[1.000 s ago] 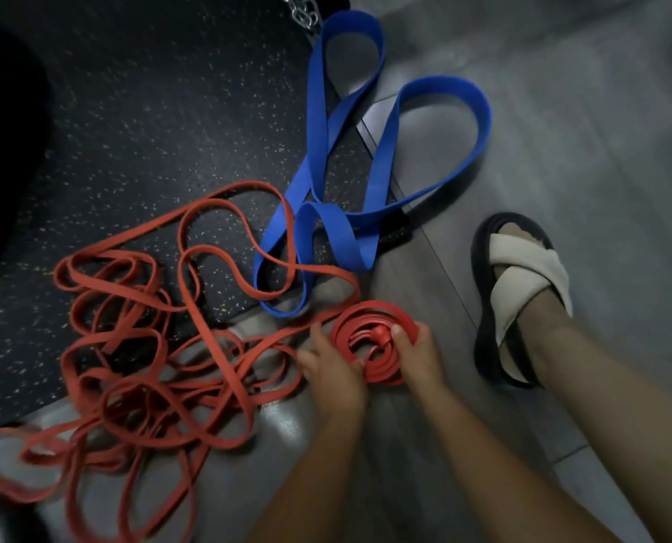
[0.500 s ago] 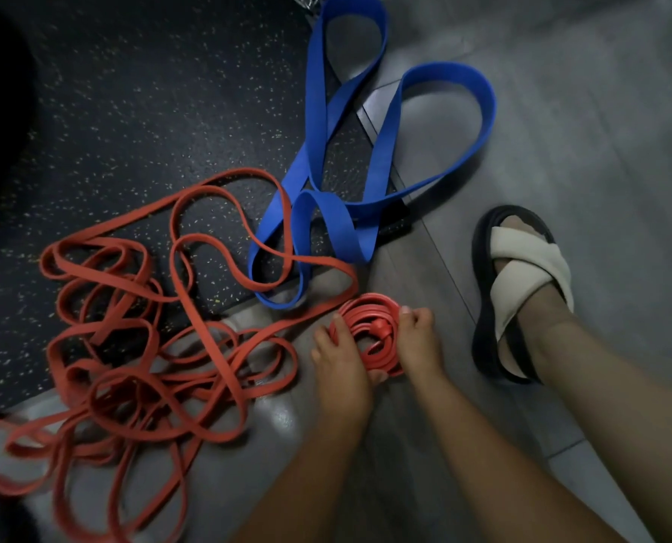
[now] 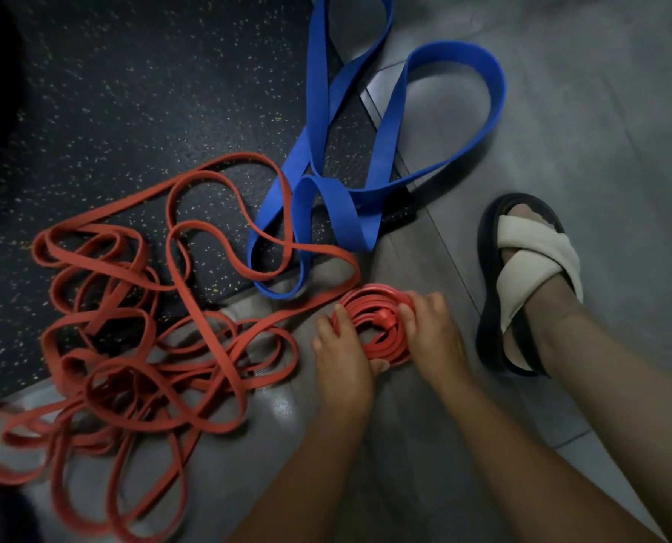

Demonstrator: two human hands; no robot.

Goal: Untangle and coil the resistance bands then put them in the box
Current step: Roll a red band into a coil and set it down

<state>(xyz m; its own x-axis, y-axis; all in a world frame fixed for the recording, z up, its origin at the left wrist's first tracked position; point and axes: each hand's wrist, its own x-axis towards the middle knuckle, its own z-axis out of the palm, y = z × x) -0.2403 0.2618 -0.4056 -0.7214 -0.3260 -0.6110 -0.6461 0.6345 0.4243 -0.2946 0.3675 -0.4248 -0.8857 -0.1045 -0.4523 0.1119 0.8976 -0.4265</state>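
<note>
Head view: the red coil [image 3: 377, 323] is gripped at both edges, left hand [image 3: 342, 358] and right hand [image 3: 432, 331] curled round it, just beside the sandal [image 3: 530, 268]. Coiling is judged under way. Next, the loose red band [image 3: 130, 346], farther from the sandal, must be drawn in free of the blue band [image 3: 326, 213].

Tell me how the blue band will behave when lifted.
Likely floppy: the blue band lies in loose, twisted loops on the floor. It may drag the red band along, since a red strand crosses its lower loop. Probably light: it is thin and flat.

A dark speckled mat [image 3: 130, 92] covers the floor at left; grey tiles [image 3: 581, 111] lie at right. The light is dim.
</note>
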